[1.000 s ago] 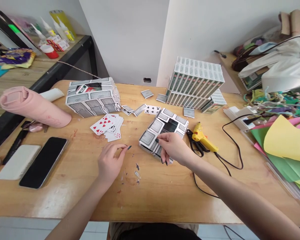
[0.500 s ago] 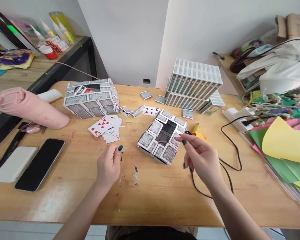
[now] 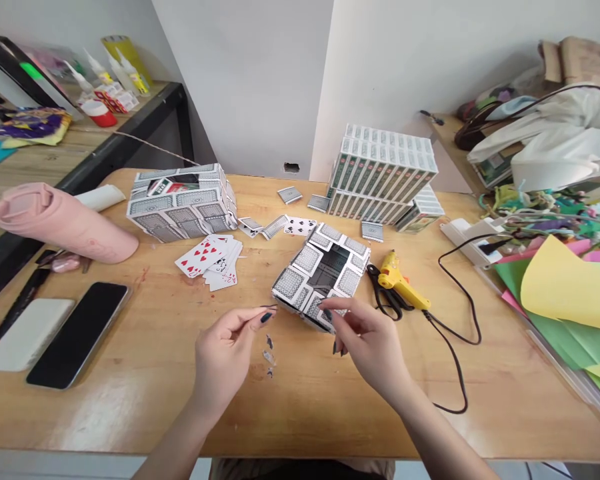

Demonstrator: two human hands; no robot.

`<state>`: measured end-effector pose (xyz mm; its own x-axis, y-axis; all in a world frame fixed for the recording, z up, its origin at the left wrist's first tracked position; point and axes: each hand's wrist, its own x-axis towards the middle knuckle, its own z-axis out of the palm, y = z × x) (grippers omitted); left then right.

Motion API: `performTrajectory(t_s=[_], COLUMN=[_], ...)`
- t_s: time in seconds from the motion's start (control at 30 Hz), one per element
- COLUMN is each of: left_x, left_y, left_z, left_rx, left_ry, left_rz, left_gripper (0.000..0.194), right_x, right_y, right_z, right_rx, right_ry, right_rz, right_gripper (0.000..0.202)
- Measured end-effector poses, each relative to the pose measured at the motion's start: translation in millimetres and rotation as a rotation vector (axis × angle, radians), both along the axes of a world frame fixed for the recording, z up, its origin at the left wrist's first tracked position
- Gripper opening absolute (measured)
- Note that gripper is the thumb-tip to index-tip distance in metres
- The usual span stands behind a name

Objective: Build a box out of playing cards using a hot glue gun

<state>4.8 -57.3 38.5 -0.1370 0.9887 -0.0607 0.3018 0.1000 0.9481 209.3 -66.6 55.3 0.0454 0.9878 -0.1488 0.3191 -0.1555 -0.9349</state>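
The nearer card box (image 3: 309,260) looks light and bendy, best held by its sides; left hand (image 3: 225,347) pinched closed, right hand (image 3: 373,337) I can't tell.

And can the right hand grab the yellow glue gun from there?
Probably yes: the right hand is close by, and nothing covers the yellow glue gun. The black scissors are right up against it.

This looks like a craft room. A box covered with cards (image 3: 307,259) lies beside a glue gun (image 3: 405,288) and scissors (image 3: 386,298) on the worktop (image 3: 155,413). Lots of bright paper (image 3: 570,287) is piled by the right edge. Bottles with pointy tips (image 3: 133,72) stand on another table (image 3: 55,150) past the back left corner.
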Motion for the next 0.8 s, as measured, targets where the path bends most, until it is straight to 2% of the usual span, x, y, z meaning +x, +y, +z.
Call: performTrajectory(t_s=[0.13,0.23,0.4,0.5,0.7,0.8], left_x=[10.7,15.8,19.1,19.5,11.9,7.1], left_y=[-0.9,-1.2,-7.1,-10.5,-10.0,-5.4], left_z=[6.4,8.5,9.5,8.1,2.8,4.0], left_rx=[-0.154,-0.204,-0.232,-0.25,-0.364,-0.331], left_ry=[-0.36,-0.5,-0.384,-0.385,-0.439,-0.291], left_rz=[-0.085,-0.162,-0.281,-0.363,-0.548,-0.539], left_gripper=[0.038,0.06,0.062,0.061,0.051,0.038], right_x=[-11.3,-18.6,-27.5,-30.3,-25.7,-13.5], right_y=[1.2,2.4,2.2,1.2,0.0,5.5], right_z=[3.0,6.0,1.4,-4.5,-7.1,-0.6], right_rx=[0.189,0.31,0.435,0.467,0.396,0.338], right_ry=[-0.071,-0.073,-0.17,-0.177,-0.041,-0.037], right_rz=[0.091,0.134,0.226,0.225,0.297,0.256], right_gripper=[0.018,0.02,0.022,0.018,0.024,0.018])
